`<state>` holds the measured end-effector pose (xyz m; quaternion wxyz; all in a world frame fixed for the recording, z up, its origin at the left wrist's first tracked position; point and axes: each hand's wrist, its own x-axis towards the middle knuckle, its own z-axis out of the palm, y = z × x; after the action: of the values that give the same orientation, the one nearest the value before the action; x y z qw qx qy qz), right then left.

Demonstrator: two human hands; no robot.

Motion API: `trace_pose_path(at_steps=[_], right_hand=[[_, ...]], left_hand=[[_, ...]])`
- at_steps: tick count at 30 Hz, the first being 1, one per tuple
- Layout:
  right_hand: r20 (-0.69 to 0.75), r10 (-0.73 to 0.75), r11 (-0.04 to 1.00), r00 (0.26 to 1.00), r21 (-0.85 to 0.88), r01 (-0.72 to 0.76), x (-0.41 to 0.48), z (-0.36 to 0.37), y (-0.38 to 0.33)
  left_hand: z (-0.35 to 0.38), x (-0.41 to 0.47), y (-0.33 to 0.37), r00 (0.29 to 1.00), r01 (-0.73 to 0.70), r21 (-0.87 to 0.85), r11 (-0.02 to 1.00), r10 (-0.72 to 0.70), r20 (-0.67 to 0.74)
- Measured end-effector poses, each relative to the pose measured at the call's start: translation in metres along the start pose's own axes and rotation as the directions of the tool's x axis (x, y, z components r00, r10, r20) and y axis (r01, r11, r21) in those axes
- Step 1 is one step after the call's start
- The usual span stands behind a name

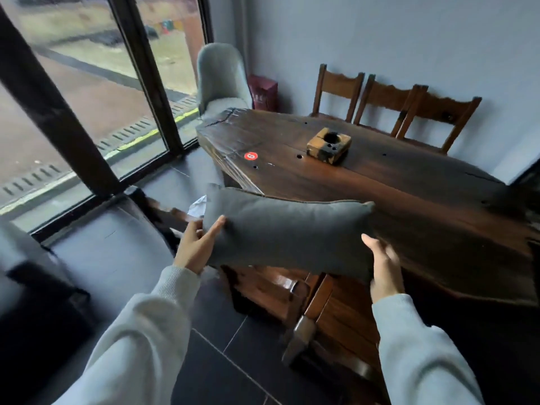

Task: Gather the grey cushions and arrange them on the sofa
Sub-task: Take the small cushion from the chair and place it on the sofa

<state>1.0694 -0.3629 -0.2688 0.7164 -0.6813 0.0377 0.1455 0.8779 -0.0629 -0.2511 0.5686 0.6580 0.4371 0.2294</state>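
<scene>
I hold a dark grey cushion [287,230] flat in front of me, above the near edge of the wooden table. My left hand [196,244] grips its left end with the thumb on top. At the cushion's right end, my right hand [384,266] holds it from below and at the side. A lighter grey cushion or padded chair back [220,74] stands upright at the table's far end by the window. No sofa is clearly in view; a grey padded shape [11,249] shows at the left edge.
A long dark wooden table [394,194] fills the right side, with a small wooden block [328,144] and a red round sticker [250,155] on it. Three wooden chairs [388,103] line the far wall. A large window [87,92] is at left. Dark tiled floor below.
</scene>
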Motion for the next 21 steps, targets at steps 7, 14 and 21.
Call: trace_pose_path(at_steps=[7,14,21], right_hand=[[0.243,-0.076,0.995,0.967,0.083,0.057,-0.102,0.117,0.002],[0.543,-0.045,0.998,0.839,0.061,0.014,-0.237,0.241,0.041],[0.692,-0.013,0.998,0.721,-0.03,0.047,-0.393,0.354,0.102]], left_hand=[[-0.174,-0.072,-0.03,0.969,-0.056,-0.193,0.98,0.007,-0.248],[-0.365,-0.167,-0.1,0.893,-0.087,-0.268,0.959,-0.044,-0.448],[-0.534,-0.271,-0.171,0.781,-0.073,-0.196,0.978,-0.066,-0.621]])
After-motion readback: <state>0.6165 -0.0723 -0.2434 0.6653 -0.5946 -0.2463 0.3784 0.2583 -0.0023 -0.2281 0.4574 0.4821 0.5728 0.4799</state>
